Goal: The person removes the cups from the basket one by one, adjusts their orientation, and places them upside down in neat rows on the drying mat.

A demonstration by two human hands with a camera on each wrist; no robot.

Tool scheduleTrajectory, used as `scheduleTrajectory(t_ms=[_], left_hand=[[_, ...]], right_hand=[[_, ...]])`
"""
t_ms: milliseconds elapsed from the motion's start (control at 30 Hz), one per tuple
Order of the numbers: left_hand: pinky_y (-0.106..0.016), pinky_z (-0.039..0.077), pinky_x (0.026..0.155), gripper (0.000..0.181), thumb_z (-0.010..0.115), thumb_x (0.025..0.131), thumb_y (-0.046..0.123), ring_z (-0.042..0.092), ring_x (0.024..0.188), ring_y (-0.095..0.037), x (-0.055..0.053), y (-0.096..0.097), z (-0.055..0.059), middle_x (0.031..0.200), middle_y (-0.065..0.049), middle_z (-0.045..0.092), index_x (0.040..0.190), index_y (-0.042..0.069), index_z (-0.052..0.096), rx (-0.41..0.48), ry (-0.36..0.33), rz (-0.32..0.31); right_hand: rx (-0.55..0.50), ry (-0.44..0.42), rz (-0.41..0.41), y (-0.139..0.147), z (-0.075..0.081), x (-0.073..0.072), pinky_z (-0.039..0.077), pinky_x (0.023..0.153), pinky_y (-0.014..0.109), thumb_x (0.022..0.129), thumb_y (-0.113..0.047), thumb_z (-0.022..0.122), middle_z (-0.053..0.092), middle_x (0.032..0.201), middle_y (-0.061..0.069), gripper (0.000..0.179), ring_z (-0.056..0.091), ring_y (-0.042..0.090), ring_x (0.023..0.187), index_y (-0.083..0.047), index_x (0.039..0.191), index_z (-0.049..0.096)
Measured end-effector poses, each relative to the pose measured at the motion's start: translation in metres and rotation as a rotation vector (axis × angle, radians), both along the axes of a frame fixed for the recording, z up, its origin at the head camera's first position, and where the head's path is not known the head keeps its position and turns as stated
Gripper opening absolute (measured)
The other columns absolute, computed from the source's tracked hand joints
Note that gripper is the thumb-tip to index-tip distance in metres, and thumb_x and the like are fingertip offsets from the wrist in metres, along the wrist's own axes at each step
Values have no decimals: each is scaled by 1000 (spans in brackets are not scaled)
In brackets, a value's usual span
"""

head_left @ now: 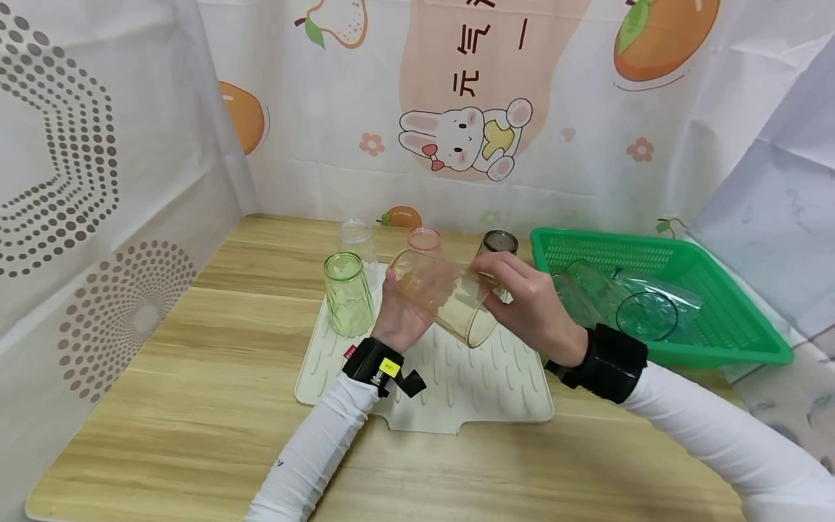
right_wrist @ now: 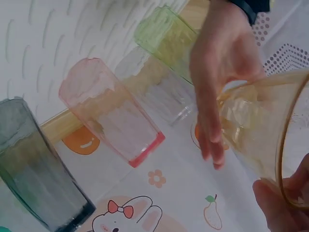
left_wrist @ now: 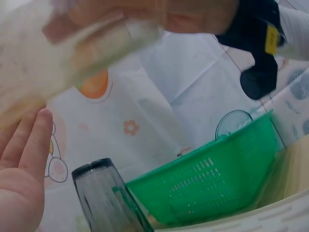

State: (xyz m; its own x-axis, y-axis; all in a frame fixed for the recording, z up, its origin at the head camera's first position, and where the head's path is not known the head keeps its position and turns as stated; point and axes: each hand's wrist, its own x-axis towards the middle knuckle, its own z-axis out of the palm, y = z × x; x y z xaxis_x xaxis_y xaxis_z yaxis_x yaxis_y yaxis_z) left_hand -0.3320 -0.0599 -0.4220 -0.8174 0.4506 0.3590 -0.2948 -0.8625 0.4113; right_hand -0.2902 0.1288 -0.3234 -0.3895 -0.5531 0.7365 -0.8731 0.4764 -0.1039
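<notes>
An amber-tinted glass [head_left: 459, 308] is held tilted on its side above the mat. My right hand [head_left: 535, 308] pinches its wide rim [right_wrist: 281, 159], thumb and fingers on either side of the wall. At the other end, the left hand [head_left: 401, 322] lies against the base with its fingers [right_wrist: 212, 116] extended. Behind the hands, a green glass [head_left: 349, 297], a clear glass [head_left: 357, 243], a pink glass [head_left: 424, 239] and a dark grey glass [left_wrist: 108, 193] stand upside down on the white ridged draining mat [head_left: 457, 395].
A green plastic basket [head_left: 737, 304] stands to the right, with several clear glasses [head_left: 646, 315] lying in it. Wooden tabletop [head_left: 183, 391] surrounds the mat. Printed white sheets [head_left: 313, 138] hang behind and at both sides.
</notes>
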Motion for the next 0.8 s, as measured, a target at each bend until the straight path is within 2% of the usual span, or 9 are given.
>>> scheduleTrajectory(t_ms=[133,233,367,467,633,800], left_hand=[[-35,25,113,111,79,61,66,52,122,-21,1,-2,4,126,-10,61,143,5,35,-27,-57,43],[-37,28,112,116,78,59,70,51,122,-22,0,-2,7,125,-10,61,142,2,32,-63,-59,78],[-40,33,107,108,76,58,74,49,122,-21,-1,-2,10,123,-7,60,134,6,39,-126,-29,108],[-38,37,103,108,76,57,74,50,121,-19,-2,-3,12,122,-5,60,134,8,39,-153,-19,114],[-37,39,100,101,77,61,69,52,116,-18,-2,-4,17,116,-2,60,135,11,40,-139,11,114],[-34,41,99,79,80,64,62,52,109,-19,-6,-7,28,113,-3,58,126,19,53,-123,83,140]], right_hand=[[12,-2,2,-1,-9,0,56,67,35,68,24,68,62,103,12,45,63,21,86,1,106,63],[8,-11,8,-1,-15,1,56,67,33,68,23,68,62,105,12,46,63,21,87,1,109,63],[-9,-42,19,0,-20,2,56,69,33,68,23,69,62,107,14,49,63,23,88,1,111,62],[-17,-51,20,1,-22,2,56,69,33,67,24,71,61,108,15,51,63,25,92,1,111,61],[-30,-45,21,2,-25,2,57,70,34,66,25,73,60,110,16,50,63,26,96,2,110,61],[-69,-110,32,4,-27,1,56,78,34,69,25,71,59,111,16,49,62,28,99,3,110,59]])
